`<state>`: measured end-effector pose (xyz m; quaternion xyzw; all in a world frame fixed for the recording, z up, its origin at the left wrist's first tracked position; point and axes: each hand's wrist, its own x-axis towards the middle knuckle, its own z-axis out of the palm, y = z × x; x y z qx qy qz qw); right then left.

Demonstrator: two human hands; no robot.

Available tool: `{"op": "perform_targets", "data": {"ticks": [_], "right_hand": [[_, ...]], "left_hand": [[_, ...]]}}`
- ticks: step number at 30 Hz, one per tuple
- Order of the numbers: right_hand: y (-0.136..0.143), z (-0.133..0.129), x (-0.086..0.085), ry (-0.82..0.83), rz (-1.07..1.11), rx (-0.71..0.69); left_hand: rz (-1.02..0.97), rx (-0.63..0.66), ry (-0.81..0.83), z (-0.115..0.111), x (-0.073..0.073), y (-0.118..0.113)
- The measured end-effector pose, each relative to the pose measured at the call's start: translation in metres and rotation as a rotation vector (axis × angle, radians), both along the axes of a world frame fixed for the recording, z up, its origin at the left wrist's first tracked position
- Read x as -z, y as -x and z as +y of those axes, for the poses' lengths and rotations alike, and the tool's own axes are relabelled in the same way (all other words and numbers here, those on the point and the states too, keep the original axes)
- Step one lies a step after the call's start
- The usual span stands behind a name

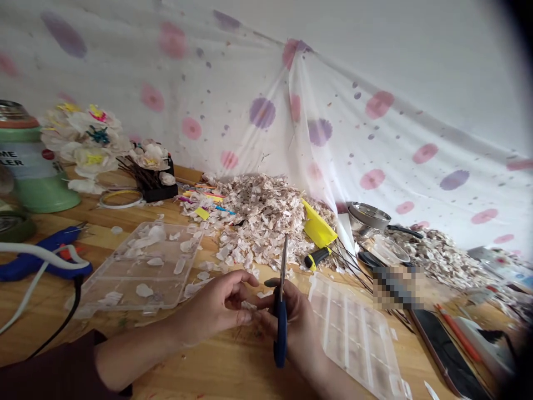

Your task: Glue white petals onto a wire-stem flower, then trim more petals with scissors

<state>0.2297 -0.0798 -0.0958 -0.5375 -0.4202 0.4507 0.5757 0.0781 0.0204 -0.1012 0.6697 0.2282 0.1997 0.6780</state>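
Note:
My right hand (297,319) grips a pair of scissors (281,328) with dark blue handles; the blades point up and away from me. Close beside it on the left, my left hand (227,303) has its fingers curled toward the thumb. A small pale bit shows between the two hands, too small to make out. Just beyond them, a large heap of pale, dry petal-like flakes (266,216) spreads over the wooden table (216,361). To the left lies a clear compartment tray (125,278) with several loose pale pieces. A second clear compartment tray (353,339) is by my right wrist.
At the left are a blue glue gun (45,253) with cords, a green jar (37,166) and pale handmade flowers (91,139). Right of the heap lie yellow paper (318,222), a yellow-black handle (318,258), wires, a metal pan (368,216) and a phone (447,350).

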Motion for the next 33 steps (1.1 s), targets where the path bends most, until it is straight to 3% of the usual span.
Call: {"op": "perform_targets", "data": {"ticks": [9, 16, 22, 28, 33], "right_hand": [[0.003, 0.000, 0.004, -0.026, -0.034, 0.036], [0.003, 0.000, 0.009, -0.035, -0.066, 0.074], [0.000, 0.000, 0.005, -0.051, -0.130, 0.119], [-0.005, -0.008, -0.006, -0.053, -0.188, 0.027], [-0.007, -0.015, -0.018, -0.046, -0.579, -0.049]], "left_hand": [[0.007, -0.024, -0.041, -0.002, 0.000, -0.001], [-0.066, -0.085, 0.063, -0.001, -0.002, -0.001], [-0.005, -0.107, 0.139, -0.003, 0.001, -0.003], [-0.132, -0.228, 0.271, 0.005, -0.002, -0.003], [-0.193, -0.320, 0.451, 0.007, -0.013, -0.001]]}}
